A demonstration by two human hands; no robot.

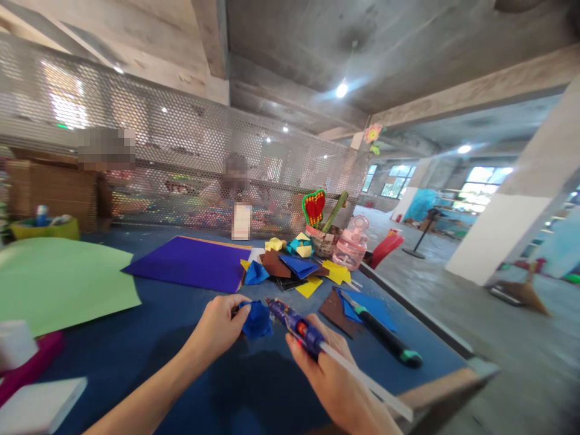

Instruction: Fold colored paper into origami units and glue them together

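Note:
Just above the table my left hand (222, 320) pinches a folded blue paper piece (257, 320) between thumb and fingers. A purple glue gun (299, 329) is in the grip of my right hand (333, 374), and its nozzle points at the blue paper piece from the right. Whether the nozzle touches the paper I cannot tell. A long whitish glue stick (367, 380) sticks out of the gun's back. Beyond my hands lie cut paper pieces in blue (299, 266), brown (274, 264) and yellow (309, 287).
A black-and-green utility knife (385, 332) lies at the right, near the table edge. Purple sheets (190, 263) and a green sheet (67, 281) spread leftward. A pink bottle (351, 244) and a basket (325, 241) stand at the back, before a perforated metal screen (181, 151).

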